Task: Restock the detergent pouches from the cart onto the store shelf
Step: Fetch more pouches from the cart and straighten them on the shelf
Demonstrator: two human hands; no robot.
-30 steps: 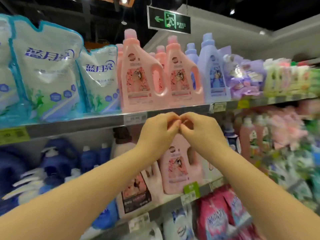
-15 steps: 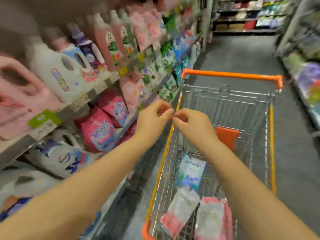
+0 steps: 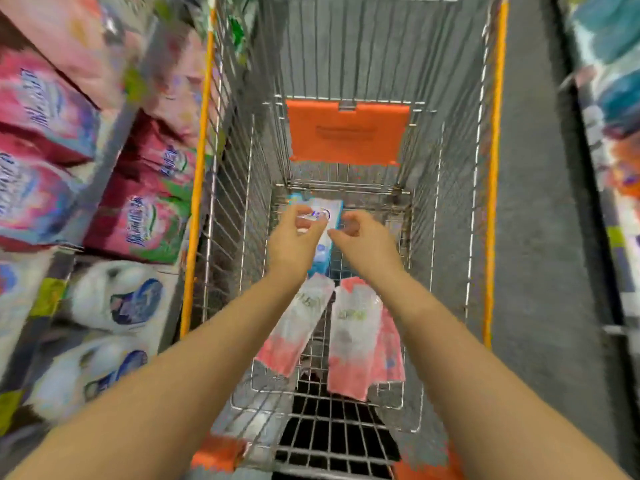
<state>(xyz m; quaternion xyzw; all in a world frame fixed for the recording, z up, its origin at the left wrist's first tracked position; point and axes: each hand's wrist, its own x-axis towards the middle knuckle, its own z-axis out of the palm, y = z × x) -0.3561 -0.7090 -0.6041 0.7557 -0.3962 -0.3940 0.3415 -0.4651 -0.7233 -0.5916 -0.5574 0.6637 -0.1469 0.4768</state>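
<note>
I look down into a wire cart [image 3: 491, 168] with orange rims. On its floor lies a blue and white detergent pouch [image 3: 327, 216] at the far end. Two pink and white pouches lie nearer: one on the left [image 3: 294, 334], one on the right [image 3: 360, 337]. My left hand [image 3: 294, 233] and my right hand [image 3: 363, 237] hover side by side above the blue pouch, fingers loosely curled, holding nothing. The two hands are a little apart. The store shelf [image 3: 104, 188] runs along the left.
The shelf on the left holds pink and red pouches [image 3: 149, 206] and white and blue pouches [image 3: 114, 299] lower down. An orange child-seat flap [image 3: 346, 133] hangs at the cart's far end. Grey aisle floor [image 3: 540, 237] lies to the right, with another shelf [image 3: 609, 98] beyond.
My view has swung from the upper shelves down into the cart. My hands, fingertips together before, have separated and dropped over the blue pouch.
</note>
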